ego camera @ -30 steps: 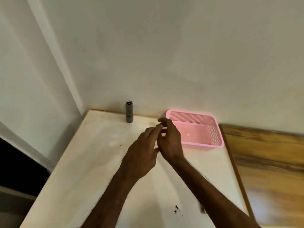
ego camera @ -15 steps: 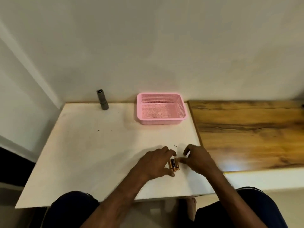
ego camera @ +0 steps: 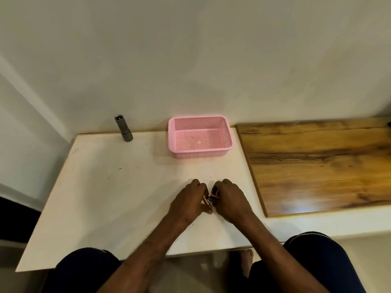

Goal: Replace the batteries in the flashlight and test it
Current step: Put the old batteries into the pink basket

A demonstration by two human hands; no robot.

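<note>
**Both hands on the batteries at the near edge of the desk**

Closest to the camera are the person's two knees in dark trousers, with a bare foot (ego camera: 246, 253) showing on the floor between them under the desk's edge. Both forearms reach forward over the white desk (ego camera: 110, 187).

The left hand (ego camera: 188, 203) and the right hand (ego camera: 229, 200) meet in the near right part of the desk, knuckles up and fingers curled inward, almost touching each other. Between them are the batteries (ego camera: 208, 200), copper and black. The left hand is closed around one that slants toward the near side, its thumb against the lower end. The right hand's fingers are closed on another that lies crosswise. How many batteries there are cannot be told, as the fingers cover most of them.

Farther back, near the wall, a pink basket (ego camera: 229, 136) with mesh sides sits on the desk. To its left, well apart from it, the grey flashlight (ego camera: 123, 129) stands upright on end at the desk's far edge, well away from both hands. To the right of the white desk lies a wooden top (ego camera: 317, 166) with dark grain.
</note>
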